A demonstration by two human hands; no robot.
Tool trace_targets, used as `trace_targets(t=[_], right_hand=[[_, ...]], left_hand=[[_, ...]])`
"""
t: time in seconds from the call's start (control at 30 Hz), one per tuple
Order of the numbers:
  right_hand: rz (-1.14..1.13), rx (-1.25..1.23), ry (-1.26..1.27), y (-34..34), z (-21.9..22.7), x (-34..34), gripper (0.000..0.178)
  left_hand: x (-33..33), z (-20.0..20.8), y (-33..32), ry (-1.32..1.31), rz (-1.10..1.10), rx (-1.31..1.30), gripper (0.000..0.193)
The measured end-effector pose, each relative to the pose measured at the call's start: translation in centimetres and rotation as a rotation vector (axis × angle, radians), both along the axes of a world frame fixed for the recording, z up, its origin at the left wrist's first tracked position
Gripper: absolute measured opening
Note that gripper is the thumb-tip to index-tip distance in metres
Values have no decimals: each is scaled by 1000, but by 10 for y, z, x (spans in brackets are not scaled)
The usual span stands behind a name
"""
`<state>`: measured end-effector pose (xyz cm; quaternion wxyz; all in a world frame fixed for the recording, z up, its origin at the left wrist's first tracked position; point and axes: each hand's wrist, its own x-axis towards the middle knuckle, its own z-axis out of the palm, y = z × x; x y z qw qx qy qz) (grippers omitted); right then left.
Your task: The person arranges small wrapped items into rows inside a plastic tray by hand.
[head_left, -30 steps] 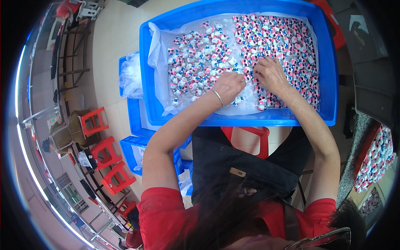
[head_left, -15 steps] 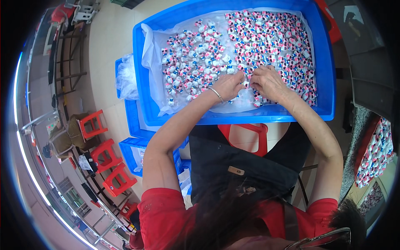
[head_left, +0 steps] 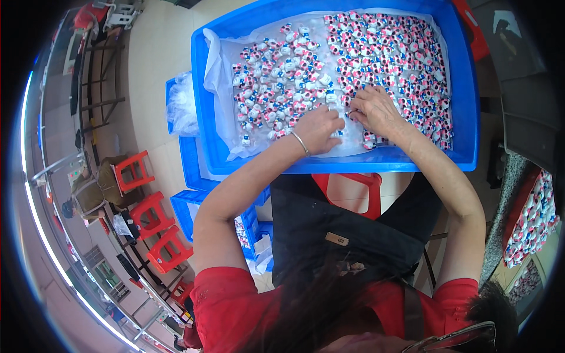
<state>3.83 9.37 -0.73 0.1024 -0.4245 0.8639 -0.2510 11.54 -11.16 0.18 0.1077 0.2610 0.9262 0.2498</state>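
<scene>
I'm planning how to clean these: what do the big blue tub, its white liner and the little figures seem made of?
Blue tub: probably rigid plastic, smooth with a slight sheen; its colour is even.
White liner: thin, soft sheeting, perhaps plastic film; it creases and folds at the left.
Little figures: possibly painted plastic, with crisp pink, white and blue patches; too small to be sure.

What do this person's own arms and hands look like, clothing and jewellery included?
The left hand and right hand are both gloveless. A slim, shiny bangle circles the left wrist; none shows on the right. The sleeves are short and red.
</scene>
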Motion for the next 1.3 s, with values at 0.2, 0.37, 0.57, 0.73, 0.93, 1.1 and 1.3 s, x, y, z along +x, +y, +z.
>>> trace_targets(t=[0.2, 0.37, 0.57, 0.73, 0.93, 1.1, 1.3], right_hand=[[-39, -43, -16, 15, 6, -4, 11], [5, -29, -191, 29, 15, -1, 8], [104, 33, -81, 19, 8, 8, 11], [184, 105, 11, 10, 6, 9, 18], [318, 111, 59, 7, 10, 13, 22], [278, 101, 179, 8, 4, 21, 23], [299, 118, 217, 3, 4, 16, 19]], left_hand=[[5, -5, 4, 11, -111, -144, 25], [0, -3, 14, -285, 122, 127, 18], [-8, -21, 20, -264, 200, 188, 11], [-12, -9, 19, -166, 254, 204, 10], [-17, 5, -3, -24, 265, 216, 9], [-28, 11, -10, 111, 302, 176, 6], [-45, -6, -2, 253, 129, -199, 20]])
